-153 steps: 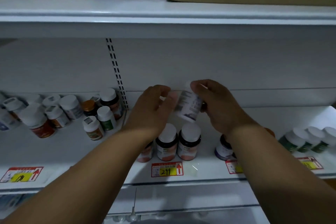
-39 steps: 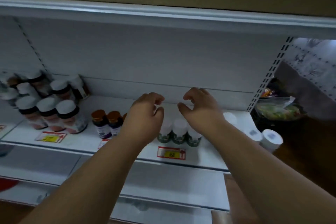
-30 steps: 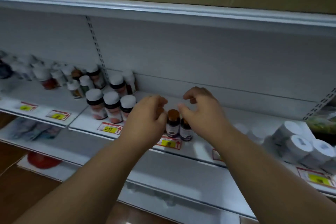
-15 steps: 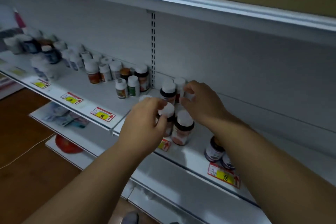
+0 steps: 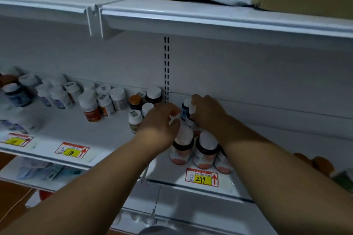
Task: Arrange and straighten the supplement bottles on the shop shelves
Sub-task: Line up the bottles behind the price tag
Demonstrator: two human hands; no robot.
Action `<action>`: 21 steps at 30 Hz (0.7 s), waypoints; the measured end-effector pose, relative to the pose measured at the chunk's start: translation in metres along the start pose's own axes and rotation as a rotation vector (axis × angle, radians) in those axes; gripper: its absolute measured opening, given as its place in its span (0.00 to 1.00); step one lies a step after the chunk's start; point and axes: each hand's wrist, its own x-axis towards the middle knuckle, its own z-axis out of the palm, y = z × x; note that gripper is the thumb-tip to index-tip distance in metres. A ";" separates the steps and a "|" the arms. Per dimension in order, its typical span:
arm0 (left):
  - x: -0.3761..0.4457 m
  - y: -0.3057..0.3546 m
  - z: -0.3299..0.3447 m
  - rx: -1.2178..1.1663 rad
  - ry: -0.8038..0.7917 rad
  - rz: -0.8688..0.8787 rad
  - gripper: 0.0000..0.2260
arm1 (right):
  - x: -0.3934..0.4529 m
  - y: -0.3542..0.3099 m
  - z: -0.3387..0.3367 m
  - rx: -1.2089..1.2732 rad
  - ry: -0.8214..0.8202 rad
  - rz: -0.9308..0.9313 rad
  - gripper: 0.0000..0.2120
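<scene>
Left hand (image 5: pixel 160 122): we keep it curled loosely over the front row, gripping nothing we can see.
Right hand (image 5: pixel 206 114): we pinch the blue bottle (image 5: pixel 185 109), standing at the shelf's back, just beyond our fingertips.
Front row (image 5: pixel 204 150): 3 bottles stand under our wrists, above the 299 tag (image 5: pixel 202 177).
Doing it well: we'd judge it best to set the blue bottle upright, label forward, wrists lifted clear of the caps.
Shelf (image 5: pixel 114 145): jumbled bottles wait left of our left hand.
</scene>
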 end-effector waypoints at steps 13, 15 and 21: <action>0.036 -0.023 -0.023 -0.246 -0.051 -0.142 0.15 | 0.012 -0.025 -0.055 0.666 0.272 0.262 0.15; 0.033 -0.019 -0.029 -0.293 -0.022 -0.124 0.19 | 0.006 -0.038 -0.059 0.826 0.257 0.315 0.22; 0.008 -0.017 -0.055 -0.369 0.020 -0.070 0.19 | -0.009 -0.071 -0.063 1.111 0.101 0.326 0.26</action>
